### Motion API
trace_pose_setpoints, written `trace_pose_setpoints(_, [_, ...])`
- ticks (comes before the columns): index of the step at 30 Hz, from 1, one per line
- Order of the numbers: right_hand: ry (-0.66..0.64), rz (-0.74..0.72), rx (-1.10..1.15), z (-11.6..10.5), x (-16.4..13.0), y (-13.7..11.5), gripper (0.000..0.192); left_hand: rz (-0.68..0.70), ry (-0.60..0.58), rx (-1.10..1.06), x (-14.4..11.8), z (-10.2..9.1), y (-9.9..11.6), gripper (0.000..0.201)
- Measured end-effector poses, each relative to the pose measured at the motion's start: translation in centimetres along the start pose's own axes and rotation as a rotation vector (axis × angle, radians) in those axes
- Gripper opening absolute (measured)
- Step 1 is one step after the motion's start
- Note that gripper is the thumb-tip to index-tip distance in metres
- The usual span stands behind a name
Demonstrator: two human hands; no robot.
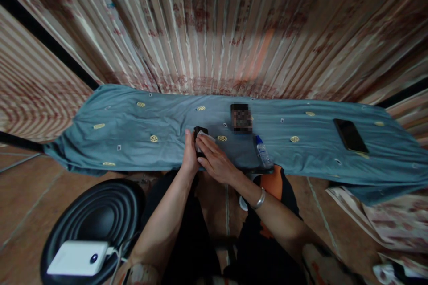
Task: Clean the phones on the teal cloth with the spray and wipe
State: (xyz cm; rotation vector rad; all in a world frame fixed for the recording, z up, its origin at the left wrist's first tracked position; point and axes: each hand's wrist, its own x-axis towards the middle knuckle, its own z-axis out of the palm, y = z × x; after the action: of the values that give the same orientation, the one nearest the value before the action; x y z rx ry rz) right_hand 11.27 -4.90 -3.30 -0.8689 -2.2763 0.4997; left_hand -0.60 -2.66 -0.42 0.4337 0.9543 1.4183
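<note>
Nearest us, below the teal cloth (pixel 133 142), a white power bank (pixel 77 258) with a cable sits in a black ribbed round dish-like object (pixel 100 213), smooth concentric ridges, matte plastic by the look. Our forearms reach up from there toward the cloth's near edge; a silver bangle (pixel 259 199) circles the right wrist. Our left hand (pixel 190 156) grips the left side of a small dark phone-like device (pixel 199 136) lying on the cloth near its middle, fingers curled together around its edge. Our right hand (pixel 216 160) lies over the device, fingers close together and pressing a white wipe (pixel 204 135) flat on its face; most of the device is hidden beneath both hands. Just right of the hands on the cloth lies a small clear plastic bottle (pixel 263 151) with a blue cap, on its side; we cannot tell what is in it. Farther up the cloth, a dark rectangular item (pixel 241 118), blurred out. Well to the right on the cloth, a black glossy smartphone (pixel 350 136) lies face up, apart from everything else. The cloth itself is soft, wrinkled, dotted with small yellow embroidered rounds. Beyond its far edge hangs a pleated curtain (pixel 217 31), beige with faded red print, in vertical folds.
</note>
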Motion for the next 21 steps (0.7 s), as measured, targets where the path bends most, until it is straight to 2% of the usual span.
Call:
trace_pose_setpoints(6, [0.004,-0.071,-0.026,0.5,-0.3,-0.7,0.058,-0.023,0.033,-0.049,0.7,-0.9,1.1,0.057])
trace_pose_setpoints(9, [0.037,-0.051,-0.015,0.6,-0.3,-0.6,0.055,-0.064,0.056,-0.098,1.0,-1.0,1.2,0.053])
trace_pose_setpoints(12, [0.07,0.034,0.018,0.5,-0.4,-0.3,0.055,-0.098,0.062,-0.137,1.3,-1.1,0.7,0.043])
trace_pose_setpoints(17, [0.122,0.221,0.103,0.6,-0.1,0.5,0.06,-0.07,0.099,-0.151,1.3,-1.1,-0.7,0.009])
trace_pose_setpoints(21, [0.169,0.353,0.173,0.9,0.5,1.2,0.064,-0.126,0.08,-0.166,1.0,-0.9,-1.4,0.01])
